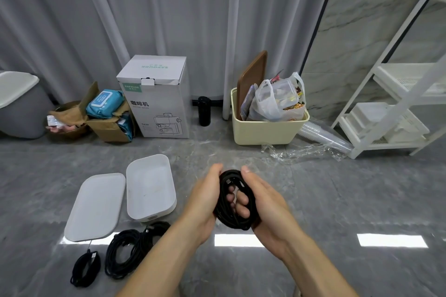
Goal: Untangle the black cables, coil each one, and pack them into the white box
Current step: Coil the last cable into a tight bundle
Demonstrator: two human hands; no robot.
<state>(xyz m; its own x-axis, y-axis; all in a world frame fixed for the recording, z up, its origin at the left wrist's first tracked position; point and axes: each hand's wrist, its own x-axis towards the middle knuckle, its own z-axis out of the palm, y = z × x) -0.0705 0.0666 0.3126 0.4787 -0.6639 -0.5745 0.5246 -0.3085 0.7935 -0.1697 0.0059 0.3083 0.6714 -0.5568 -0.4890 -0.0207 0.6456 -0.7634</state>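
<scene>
Fingers: the fingers (237, 202) of both hands curl round a coiled black cable (235, 200), clamped on it from either side; a few fingertips show through the middle of the coil.
Left hand: the left hand (205, 195) grips the coil's left edge, thumb up along its top.
Right hand: the right hand (265, 198) cups the coil's right edge, thumb pointing forward above it.
Held cable: it hangs in the air above the grey floor (337, 200), to the right of the white box (150, 185) and apart from it.
Box: open, with nothing visible inside, its lid (96, 205) lying flat just beside it on the left.
Other cables: a larger coil (128, 253) lies on the floor in front of the box and a smaller coil (85, 267) to the left of it, neither packed.
Step in hand: judging by the neat loop, this cable looks wound and is being tidied or readied for packing.
Next move: carry the coil left and lower it into the box while keeping the loops pinched, since a loosened grip would likely let them spring apart.
Hard to make out: the held cable's plugs are lost in the black loops; the left forearm covers part of the larger coil, so whether it is one cable or several I cannot tell.
</scene>
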